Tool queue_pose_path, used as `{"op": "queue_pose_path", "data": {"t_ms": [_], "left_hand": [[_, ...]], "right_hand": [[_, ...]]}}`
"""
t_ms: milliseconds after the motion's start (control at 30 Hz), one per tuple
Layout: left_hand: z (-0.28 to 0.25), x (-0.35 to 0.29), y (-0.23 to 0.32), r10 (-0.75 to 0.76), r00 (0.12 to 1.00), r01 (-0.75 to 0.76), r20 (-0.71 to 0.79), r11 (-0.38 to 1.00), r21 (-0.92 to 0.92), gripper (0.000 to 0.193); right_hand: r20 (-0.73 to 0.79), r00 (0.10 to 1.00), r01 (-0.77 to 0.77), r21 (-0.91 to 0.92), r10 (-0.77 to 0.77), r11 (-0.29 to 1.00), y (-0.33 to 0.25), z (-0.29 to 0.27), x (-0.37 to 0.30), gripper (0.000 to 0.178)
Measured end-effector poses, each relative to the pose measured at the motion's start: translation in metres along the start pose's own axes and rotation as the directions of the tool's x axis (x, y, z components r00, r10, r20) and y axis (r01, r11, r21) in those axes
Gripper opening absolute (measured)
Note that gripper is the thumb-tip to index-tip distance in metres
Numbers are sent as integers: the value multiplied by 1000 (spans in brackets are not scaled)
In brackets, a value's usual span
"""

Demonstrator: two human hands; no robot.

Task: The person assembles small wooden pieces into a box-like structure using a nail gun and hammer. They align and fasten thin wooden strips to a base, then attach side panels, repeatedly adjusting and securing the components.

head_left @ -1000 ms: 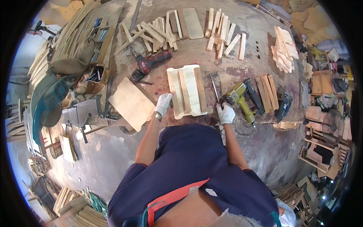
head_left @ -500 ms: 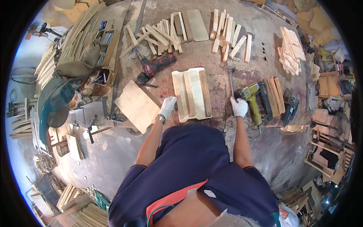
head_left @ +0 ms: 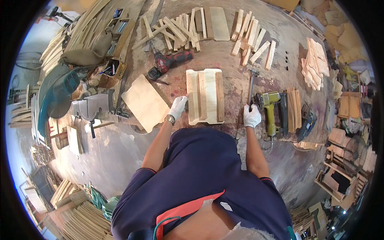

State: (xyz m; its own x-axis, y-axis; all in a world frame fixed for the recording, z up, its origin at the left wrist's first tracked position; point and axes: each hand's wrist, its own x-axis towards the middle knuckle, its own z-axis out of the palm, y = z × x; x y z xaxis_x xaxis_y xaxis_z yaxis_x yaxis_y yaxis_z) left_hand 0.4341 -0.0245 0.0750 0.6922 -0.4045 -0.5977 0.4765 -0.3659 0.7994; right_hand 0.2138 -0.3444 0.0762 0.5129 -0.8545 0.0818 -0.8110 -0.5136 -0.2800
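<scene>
In front of me lies a pale wooden panel (head_left: 211, 90) with notched corners. Wooden strips (head_left: 219, 96) run lengthwise on it, near both sides and just left of its middle. My left hand (head_left: 178, 107), in a white glove, has its fingers closed at the panel's left edge; the fingertips are partly hidden. My right hand (head_left: 252, 116), also gloved, is wrapped round the lower handle of a hammer (head_left: 251, 90). The hammer lies along the table with its head pointing away from me. Just right of that hand is a green nail gun (head_left: 270, 114).
A notched board (head_left: 145, 103) lies left of the panel. Beyond are a red-and-black cordless drill (head_left: 168, 62) and loose wood sticks (head_left: 252, 38). A mitre saw (head_left: 60, 98) stands at far left. Wood strips (head_left: 294, 110) and stacked thin pieces (head_left: 315, 64) lie right.
The view has turned slightly, so the panel and the hammer appear straighter and the far things sit further right. Both hands keep their places at the panel and hammer.
</scene>
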Motion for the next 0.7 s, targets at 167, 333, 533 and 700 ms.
{"op": "queue_pose_path", "data": {"t_ms": [167,333,533,700], "left_hand": [[-1,1,-3,-2,1000,3,-15,998,66,46],[0,7,-14,13,999,-15,-36,999,-44,42],[-1,10,-14,19,999,-14,28,986,-165,42],[-3,16,-8,151,984,-156,94,986,53,42]], "right_hand": [[51,998,-37,-33,39,999,1,0,0,49],[4,999,49,-23,-49,999,-3,-4,0,41],[127,992,-9,173,-14,985,-4,-18,2,41],[160,985,-90,186,60,978,-3,-19,-2,42]]}}
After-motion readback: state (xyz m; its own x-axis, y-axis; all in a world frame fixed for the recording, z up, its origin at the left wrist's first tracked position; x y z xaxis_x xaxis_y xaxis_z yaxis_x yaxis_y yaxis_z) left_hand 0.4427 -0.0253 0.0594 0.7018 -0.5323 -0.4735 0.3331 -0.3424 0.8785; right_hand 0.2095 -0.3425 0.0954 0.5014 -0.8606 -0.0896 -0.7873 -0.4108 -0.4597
